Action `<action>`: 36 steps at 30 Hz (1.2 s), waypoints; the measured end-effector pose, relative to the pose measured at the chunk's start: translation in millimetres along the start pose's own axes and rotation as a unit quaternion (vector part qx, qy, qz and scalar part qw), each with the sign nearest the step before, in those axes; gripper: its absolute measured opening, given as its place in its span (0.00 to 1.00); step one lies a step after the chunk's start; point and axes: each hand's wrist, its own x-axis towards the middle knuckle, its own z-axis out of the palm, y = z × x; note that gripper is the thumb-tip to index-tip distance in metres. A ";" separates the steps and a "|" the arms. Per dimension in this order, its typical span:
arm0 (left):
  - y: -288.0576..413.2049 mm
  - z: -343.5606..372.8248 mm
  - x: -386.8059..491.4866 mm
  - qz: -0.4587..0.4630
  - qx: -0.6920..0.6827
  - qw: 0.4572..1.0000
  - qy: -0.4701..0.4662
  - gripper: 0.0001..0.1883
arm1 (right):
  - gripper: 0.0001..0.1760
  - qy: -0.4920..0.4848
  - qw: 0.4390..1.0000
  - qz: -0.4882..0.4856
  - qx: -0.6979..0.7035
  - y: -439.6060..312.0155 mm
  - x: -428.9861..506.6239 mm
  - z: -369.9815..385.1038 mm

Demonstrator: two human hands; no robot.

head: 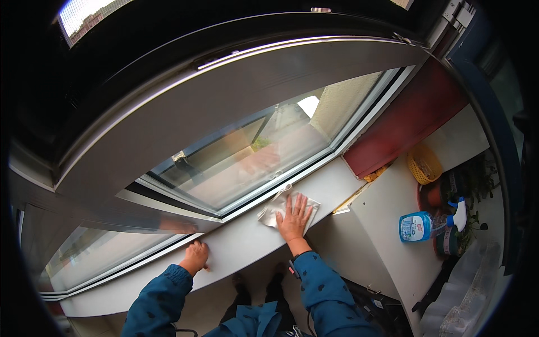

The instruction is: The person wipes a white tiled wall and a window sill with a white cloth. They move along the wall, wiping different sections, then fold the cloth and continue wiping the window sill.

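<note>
Beneath my right hand (293, 219), a folded white cloth (268, 213) lies flat against the white windowsill (240, 242). The palm presses on the cloth with the fingers spread, close to the bottom of the window frame (269, 188). Farther left, my left hand (196, 255) rests on the sill with its fingers curled in. Nothing shows in that hand, though its palm is hidden. The window glass (252, 147) rises just beyond the sill and reflects a hand.
On the white surface at right are a spray bottle of blue liquid (414, 226), a yellow plastic basket (424, 164) and potted plants (448, 242). A red panel (404, 122) stands beside the window. Translucent plastic sheeting (461, 290) lies at lower right.
</note>
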 end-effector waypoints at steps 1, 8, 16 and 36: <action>-0.9 2.2 0.0 0.004 0.002 1.000 0.005 0.46 | 0.47 -0.004 0.997 -0.068 0.044 -28.5 -22.3 5.3; -8.5 23.3 6.2 0.001 -0.015 1.000 0.014 0.43 | 0.45 -0.122 0.906 -0.340 0.219 -114.8 -110.6 20.5; 2.0 -8.3 -10.4 0.017 -0.002 0.999 0.031 0.43 | 0.44 0.055 0.997 -0.001 -0.053 64.5 51.1 -1.3; 1.3 -8.0 -9.3 0.022 0.021 0.999 0.014 0.46 | 0.40 0.032 0.995 -0.092 0.012 32.0 14.8 1.4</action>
